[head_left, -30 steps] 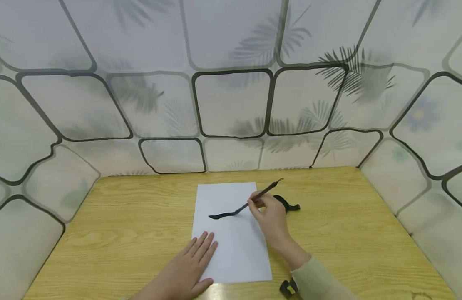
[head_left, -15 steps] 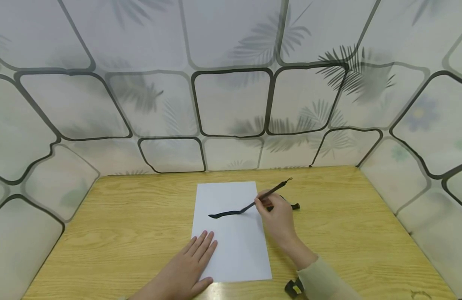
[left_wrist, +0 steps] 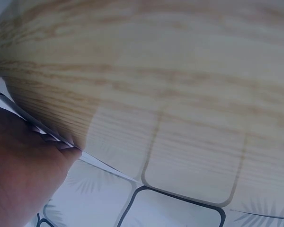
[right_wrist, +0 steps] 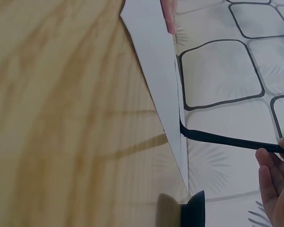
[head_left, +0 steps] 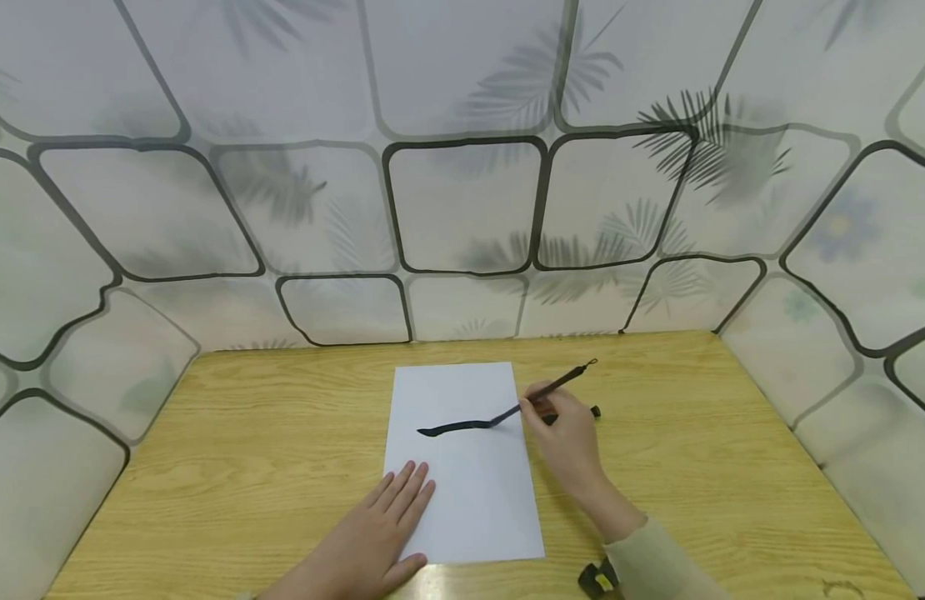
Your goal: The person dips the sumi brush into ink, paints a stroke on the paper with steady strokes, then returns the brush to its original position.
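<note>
Pinching a slender dark brush with a looped end between thumb and fingers of the right hand; touching its bent tip to a white rectangular paper sheet, above mid-height, at the right end of a long black brushstroke. Pressing the sheet's lower left with the left hand, flat, fingers extended, grasping nothing. Beyond: a small black object, mostly hidden behind the right hand, on a yellow wood-grain table. Judged risks: blotting from excess tip pressure; kinking from paper slip under light palm contact; overrunning the nearby right edge from late lifting.
</note>
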### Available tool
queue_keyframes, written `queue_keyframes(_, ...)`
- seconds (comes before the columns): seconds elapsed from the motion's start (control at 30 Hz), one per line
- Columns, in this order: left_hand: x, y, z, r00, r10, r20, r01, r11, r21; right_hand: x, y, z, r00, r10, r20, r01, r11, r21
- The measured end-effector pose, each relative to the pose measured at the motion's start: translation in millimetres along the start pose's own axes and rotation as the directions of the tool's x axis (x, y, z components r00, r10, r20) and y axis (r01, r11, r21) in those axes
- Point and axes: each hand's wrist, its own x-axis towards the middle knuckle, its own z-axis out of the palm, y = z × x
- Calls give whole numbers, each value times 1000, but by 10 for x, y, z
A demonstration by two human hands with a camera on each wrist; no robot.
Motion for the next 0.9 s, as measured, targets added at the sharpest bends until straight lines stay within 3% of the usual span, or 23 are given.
queue_keyframes(0.9, -3, -14, 17, 999, 14, -30, -14, 1000, 25, -29, 5, -96, 1000, 9, 8, -9, 999, -44)
